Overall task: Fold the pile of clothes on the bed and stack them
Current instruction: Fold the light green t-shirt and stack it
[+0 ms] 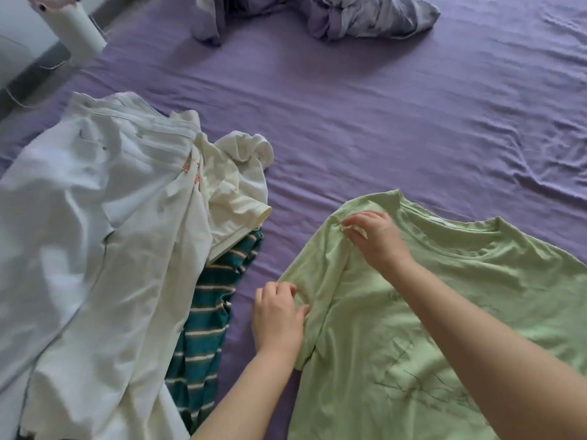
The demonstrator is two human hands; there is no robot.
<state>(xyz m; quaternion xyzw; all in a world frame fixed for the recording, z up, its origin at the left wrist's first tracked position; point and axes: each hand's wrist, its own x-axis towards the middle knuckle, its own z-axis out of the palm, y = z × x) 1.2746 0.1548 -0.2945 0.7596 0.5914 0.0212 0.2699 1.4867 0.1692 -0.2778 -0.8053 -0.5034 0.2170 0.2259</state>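
From the head view, the green T-shirt (444, 312) lies flat at the bed's (381, 122) near right. The left hand (278, 315) pinches its sleeve and the right hand (376, 238) seemingly pinches the shoulder; uneven pulling could bunch the fold.

A purple sheet (381, 115) is spread over the whole bed. A light green T-shirt (428, 328) is laid on it at the right, marked on the chest with thin dark line drawing. At the left a pale bluish-white garment (79, 233) is heaped, edged with fine ribbed lines and touched with small orange-red marks near one seam. Beside it a cream top (235, 192) is seen, plain in colour. Beneath both a dark teal shirt (203, 328) is crossed by narrow white stripes. At the far edge a bundle (333, 17) is mottled in lilac, grey and white. A white roll (79, 30) is seen at the upper left.
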